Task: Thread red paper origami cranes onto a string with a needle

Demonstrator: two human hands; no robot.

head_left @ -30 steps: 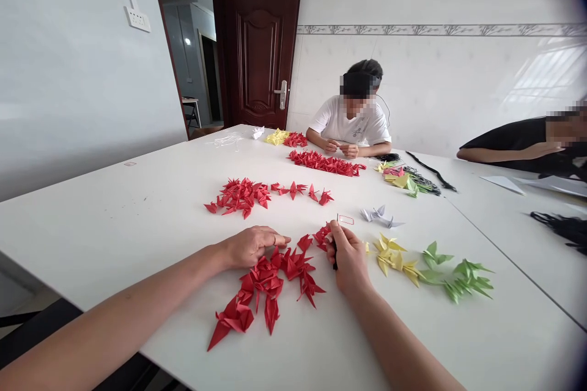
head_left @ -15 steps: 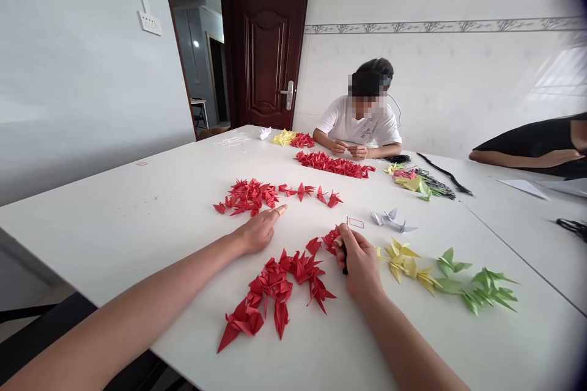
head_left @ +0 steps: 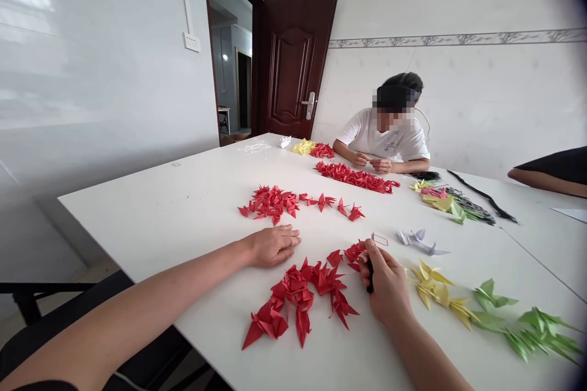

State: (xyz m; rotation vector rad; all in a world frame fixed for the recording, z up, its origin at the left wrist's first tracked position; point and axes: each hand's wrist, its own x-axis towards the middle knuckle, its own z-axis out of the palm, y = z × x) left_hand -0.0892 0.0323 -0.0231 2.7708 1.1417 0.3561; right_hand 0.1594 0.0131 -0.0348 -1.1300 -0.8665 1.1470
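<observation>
The right hand point(head_left: 387, 287) pinches a dark string point(head_left: 370, 281) beside the light, easily crushed red paper cranes point(head_left: 298, 290), best held by the body, while the left hand point(head_left: 273, 246) lies flat, fingers together, on the surface point(head_left: 147, 208).

The white table point(head_left: 151, 220) carries 3 spreads of red origami cranes: a near heap point(head_left: 298, 296), a middle cluster point(head_left: 270, 203) and a far band point(head_left: 353, 177). By the far end lie yellow cranes point(head_left: 302, 146), a red heap point(head_left: 322, 151), a white crane point(head_left: 285, 142) and white strings point(head_left: 254, 148). Toward the right edge sit green cranes point(head_left: 536, 333), grey cranes point(head_left: 417, 241) and black cords point(head_left: 481, 197).
</observation>
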